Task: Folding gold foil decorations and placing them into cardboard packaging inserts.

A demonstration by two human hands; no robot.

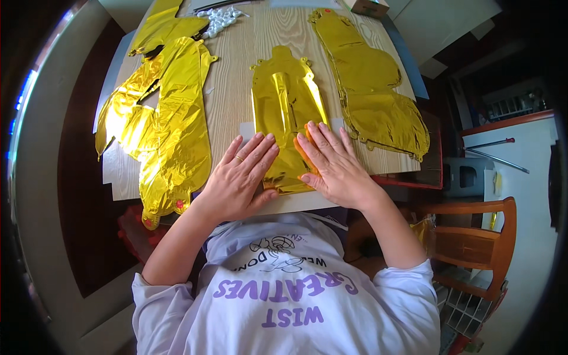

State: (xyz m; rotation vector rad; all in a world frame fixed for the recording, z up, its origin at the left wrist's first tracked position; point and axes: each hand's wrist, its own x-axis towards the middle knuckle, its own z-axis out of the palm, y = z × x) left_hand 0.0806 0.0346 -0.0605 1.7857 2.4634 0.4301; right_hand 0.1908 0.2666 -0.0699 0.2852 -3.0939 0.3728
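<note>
A gold foil balloon, flat and creased, lies lengthwise in front of me at the middle of the wooden table. My left hand lies palm down at its left edge, its fingers stretched out and a ring on one of them. At the right edge, my right hand presses down with long, extended fingers. Between its thumb and forefinger shows a flat orange piece, held under the hand; the palm hides most of it, and its kind is unclear. A pale sheet sticks out below the balloon at the near edge.
More gold foil balloons lie on the wooden table: a crumpled heap at left and a flat one at right. White knotted pieces sit at the back left, near a cardboard box farther right. A wooden chair stands to the right.
</note>
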